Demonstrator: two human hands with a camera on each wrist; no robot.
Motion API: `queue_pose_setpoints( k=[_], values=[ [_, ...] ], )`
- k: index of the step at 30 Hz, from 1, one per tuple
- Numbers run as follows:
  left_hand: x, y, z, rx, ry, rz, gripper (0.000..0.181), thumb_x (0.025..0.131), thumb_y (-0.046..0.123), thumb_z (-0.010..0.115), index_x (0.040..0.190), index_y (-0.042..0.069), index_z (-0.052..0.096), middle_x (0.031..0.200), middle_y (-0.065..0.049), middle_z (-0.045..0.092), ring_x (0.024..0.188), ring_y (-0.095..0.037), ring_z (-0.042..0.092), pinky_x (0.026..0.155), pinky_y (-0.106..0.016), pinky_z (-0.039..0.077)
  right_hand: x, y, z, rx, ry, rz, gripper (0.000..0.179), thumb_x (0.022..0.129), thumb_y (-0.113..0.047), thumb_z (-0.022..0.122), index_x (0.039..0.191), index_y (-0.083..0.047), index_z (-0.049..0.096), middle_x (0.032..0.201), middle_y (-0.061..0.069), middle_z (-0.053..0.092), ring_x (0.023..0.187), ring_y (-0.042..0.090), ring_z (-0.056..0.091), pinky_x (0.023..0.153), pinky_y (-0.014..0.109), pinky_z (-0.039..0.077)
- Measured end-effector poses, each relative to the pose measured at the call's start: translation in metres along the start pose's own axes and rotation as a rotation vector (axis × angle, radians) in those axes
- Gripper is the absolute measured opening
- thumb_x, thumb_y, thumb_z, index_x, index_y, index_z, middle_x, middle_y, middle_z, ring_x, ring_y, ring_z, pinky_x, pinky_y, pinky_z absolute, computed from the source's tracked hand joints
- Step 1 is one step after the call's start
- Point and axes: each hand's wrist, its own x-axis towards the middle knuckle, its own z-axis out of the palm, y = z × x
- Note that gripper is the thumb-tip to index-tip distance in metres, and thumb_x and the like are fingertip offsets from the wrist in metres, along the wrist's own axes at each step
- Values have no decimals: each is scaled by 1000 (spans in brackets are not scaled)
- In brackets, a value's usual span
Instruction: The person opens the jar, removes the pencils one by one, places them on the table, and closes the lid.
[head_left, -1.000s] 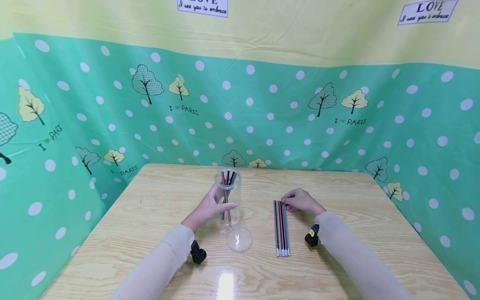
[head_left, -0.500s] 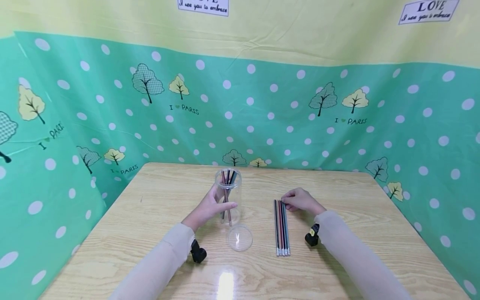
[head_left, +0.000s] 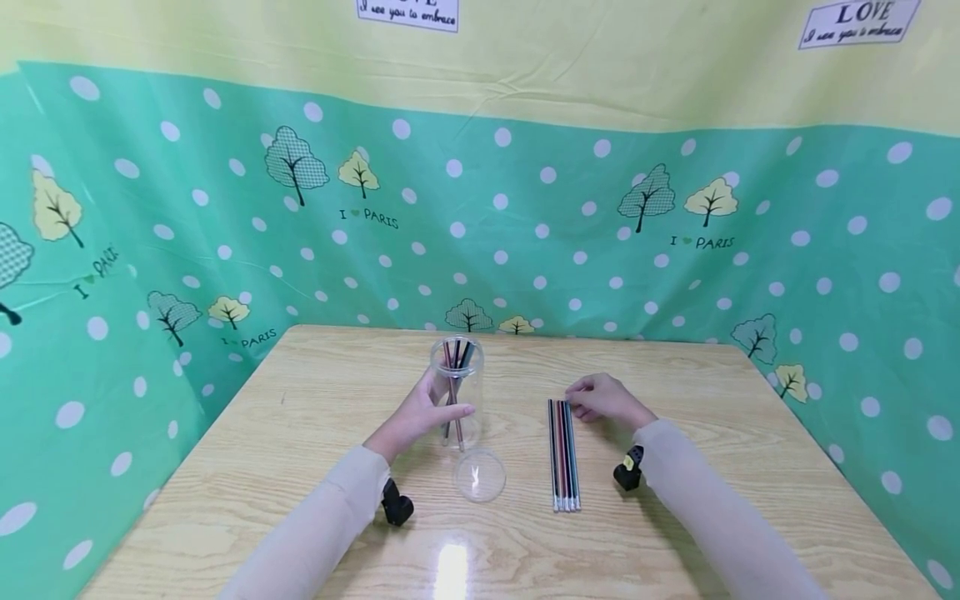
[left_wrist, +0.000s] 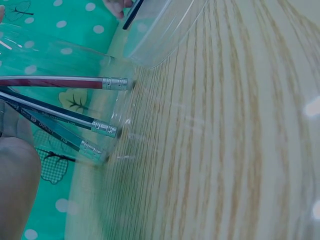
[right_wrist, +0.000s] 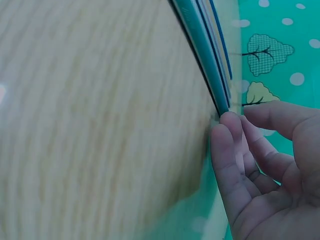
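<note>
My left hand (head_left: 416,417) grips a clear plastic jar (head_left: 474,400) that stands upright on the table. Several pencils (left_wrist: 65,82) lean inside it, their eraser ends at the bottom. To the right, more pencils (head_left: 562,458) lie side by side in a neat row, erasers toward me. My right hand (head_left: 606,400) is at the far end of that row. In the right wrist view its fingertips come right up to the end of a teal pencil (right_wrist: 202,55), with the thumb held apart from it.
A round clear lid (head_left: 480,479) lies flat just in front of the jar. The wooden table (head_left: 315,392) ends at a green dotted cloth (head_left: 420,267) hung behind it and at the sides. Small black cameras sit on both wrists.
My right hand has shifted slightly to the right, away from the row's far end. The left hand, jar, lid and pencils stay put.
</note>
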Motion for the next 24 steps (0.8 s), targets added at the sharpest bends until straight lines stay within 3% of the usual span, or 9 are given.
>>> queue_pose_setpoints(
  k=[6,17,24],
  values=[
    [0,1,0,12,4,-12,91,70,34,79,138,46,20,141,9,35,131,-13,25,107,-43,17,-7,-7,-7,-1,-13,-28,28,89,-14,58,111,3,58,88,14,62,76,25,62,68,35,54],
    [0,1,2,10,1,12,89,71,33,78,139,43,22,142,5,34,132,-16,25,107,-43,16,-12,-17,-16,-65,-24,-77,30,92,-23,55,113,-2,58,86,19,62,77,30,59,70,38,52],
    [-1,0,2,7,-1,19,89,72,31,78,139,43,22,142,6,34,132,-15,25,107,-44,17,-18,-39,-14,-51,-21,-113,32,91,-24,57,115,-3,58,99,22,59,87,31,60,75,42,51]
  ],
)
